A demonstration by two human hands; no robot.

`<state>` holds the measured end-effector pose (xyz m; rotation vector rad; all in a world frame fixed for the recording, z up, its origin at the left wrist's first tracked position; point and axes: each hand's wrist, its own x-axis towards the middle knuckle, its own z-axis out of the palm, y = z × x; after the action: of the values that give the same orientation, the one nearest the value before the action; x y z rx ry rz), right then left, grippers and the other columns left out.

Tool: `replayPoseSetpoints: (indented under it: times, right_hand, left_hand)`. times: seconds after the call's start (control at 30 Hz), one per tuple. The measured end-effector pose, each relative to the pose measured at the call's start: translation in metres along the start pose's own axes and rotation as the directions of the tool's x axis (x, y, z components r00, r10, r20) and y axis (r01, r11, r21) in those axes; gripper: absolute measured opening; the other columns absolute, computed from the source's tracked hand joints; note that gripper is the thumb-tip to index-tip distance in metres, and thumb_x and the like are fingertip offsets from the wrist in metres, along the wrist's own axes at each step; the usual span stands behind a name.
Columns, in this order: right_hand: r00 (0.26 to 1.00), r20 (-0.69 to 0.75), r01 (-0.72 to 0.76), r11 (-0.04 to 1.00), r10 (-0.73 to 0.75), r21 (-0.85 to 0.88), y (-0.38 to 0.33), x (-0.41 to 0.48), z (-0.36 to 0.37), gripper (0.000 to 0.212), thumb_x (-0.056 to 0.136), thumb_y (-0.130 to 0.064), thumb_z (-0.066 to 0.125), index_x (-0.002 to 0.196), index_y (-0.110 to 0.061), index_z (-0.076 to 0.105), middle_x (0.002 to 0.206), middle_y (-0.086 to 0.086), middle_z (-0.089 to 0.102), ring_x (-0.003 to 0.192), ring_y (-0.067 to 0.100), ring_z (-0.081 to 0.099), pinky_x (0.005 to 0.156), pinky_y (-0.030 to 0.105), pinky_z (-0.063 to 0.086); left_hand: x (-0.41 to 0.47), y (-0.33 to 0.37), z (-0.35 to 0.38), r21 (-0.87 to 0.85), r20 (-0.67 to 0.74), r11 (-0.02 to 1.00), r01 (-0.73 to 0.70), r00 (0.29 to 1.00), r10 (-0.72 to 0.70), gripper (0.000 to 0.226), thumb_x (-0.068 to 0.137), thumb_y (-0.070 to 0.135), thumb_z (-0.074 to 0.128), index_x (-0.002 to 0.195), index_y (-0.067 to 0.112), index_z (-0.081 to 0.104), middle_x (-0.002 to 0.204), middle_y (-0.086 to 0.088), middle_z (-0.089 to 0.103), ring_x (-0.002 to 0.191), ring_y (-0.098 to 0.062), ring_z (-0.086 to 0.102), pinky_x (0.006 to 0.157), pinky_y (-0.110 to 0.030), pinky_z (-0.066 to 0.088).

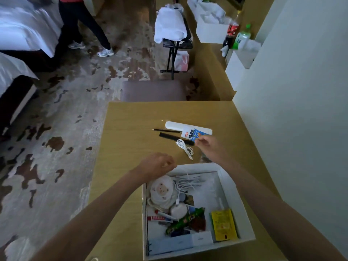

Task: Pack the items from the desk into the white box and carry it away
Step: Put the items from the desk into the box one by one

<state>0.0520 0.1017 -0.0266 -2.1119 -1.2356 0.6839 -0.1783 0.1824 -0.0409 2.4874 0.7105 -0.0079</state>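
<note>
1. Now, the white box (pixel 227 182) is seen at the near edge of the bench (pixel 131 129), open at the top, so things can be dropped straight in.
2. A blue and white packet (pixel 192 135) is pinched by the fingers (pixel 199 142) of the right hand (pixel 208 146), which are closed on its near end. It is held just above the middle of the bench, most likely so it can be carried over to the box.
3. The left hand (pixel 156 165) is held over the far left corner of the box. Its fingers are curled in; whether a thin white cord is held there cannot be told.
4. Left on the bench are a white case (pixel 175 125), a thin black pen (pixel 166 130), a black comb (pixel 169 135) and a coiled white cable (pixel 185 147). They lie close together near the middle, so they can be reached easily.
5. The box is already partly filled: a bear cloth (pixel 162 191), white cords, a green wrapper (pixel 186 220) and a yellow packet (pixel 223 224) are seen inside. Some room is left at the right side.
6. Nothing is seen in the way between the things and the box. A stool (pixel 153 90) stands past the far edge, and a person's legs (pixel 82 25) are seen far off on the carpet.
</note>
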Motion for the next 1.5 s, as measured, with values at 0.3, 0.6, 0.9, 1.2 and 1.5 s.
replayPoseSetpoints:
  times: [0.3, 0.6, 0.9, 1.2, 1.5]
  right_hand:
    - [0.949, 0.304, 0.137, 0.763, 0.082, -0.632, 0.032, 0.088, 0.069, 0.027, 0.085, -0.044, 0.064, 0.087, -0.017, 0.060, 0.086, 0.003, 0.062, 0.088, 0.025, 0.064, 0.066, 0.034, 0.049]
    - [0.977, 0.214, 0.135, 0.821, -0.016, -0.554, 0.027, 0.087, 0.059, 0.026, 0.080, -0.033, 0.065, 0.064, -0.016, 0.055, 0.067, 0.001, 0.059, 0.067, 0.020, 0.059, 0.054, 0.028, 0.040]
    - [0.997, -0.041, 0.067, 0.995, -0.070, -0.069, -0.004, 0.000, -0.010, 0.021, 0.082, -0.035, 0.068, 0.094, -0.023, 0.056, 0.090, -0.009, 0.064, 0.075, 0.003, 0.062, 0.056, 0.024, 0.047]
    - [0.990, -0.060, 0.123, 0.992, -0.124, -0.016, 0.018, -0.117, -0.032, 0.023, 0.075, -0.012, 0.076, 0.085, -0.019, 0.057, 0.082, -0.008, 0.062, 0.071, -0.005, 0.056, 0.060, 0.008, 0.040]
    - [0.996, 0.086, 0.043, 0.958, -0.019, -0.285, 0.050, -0.141, 0.013, 0.036, 0.070, -0.028, 0.079, 0.072, -0.031, 0.044, 0.070, -0.011, 0.059, 0.065, 0.001, 0.055, 0.054, 0.022, 0.041]
  left_hand:
    - [0.006, -0.016, 0.018, 0.081, 0.090, 0.996, 0.033, 0.995, -0.040, 0.044, 0.091, 0.059, 0.037, 0.105, 0.024, 0.060, 0.101, 0.002, 0.066, 0.091, -0.018, 0.061, 0.076, -0.035, 0.050]
    - [0.003, -0.015, 0.023, 0.184, 0.016, 0.981, -0.057, 0.998, 0.055, 0.067, 0.078, 0.080, 0.022, 0.098, 0.028, 0.059, 0.086, 0.007, 0.063, 0.078, -0.015, 0.060, 0.065, -0.031, 0.048]
    - [-0.001, -0.011, 0.020, 0.170, 0.027, 0.985, -0.035, 0.999, 0.031, 0.063, 0.085, 0.074, 0.023, 0.105, 0.026, 0.058, 0.101, 0.001, 0.066, 0.089, -0.021, 0.062, 0.066, -0.030, 0.039]
    - [-0.004, -0.006, 0.024, 0.361, -0.039, 0.929, -0.076, 0.995, 0.097, 0.029, 0.097, 0.038, 0.040, 0.109, 0.015, 0.052, 0.112, -0.010, 0.065, 0.097, -0.032, 0.061, 0.070, -0.037, 0.043]
    - [-0.010, 0.009, 0.026, 0.278, -0.105, 0.960, 0.024, 0.994, 0.006, 0.028, 0.098, 0.037, 0.040, 0.104, 0.013, 0.053, 0.099, -0.013, 0.067, 0.087, -0.031, 0.061, 0.069, -0.038, 0.046]
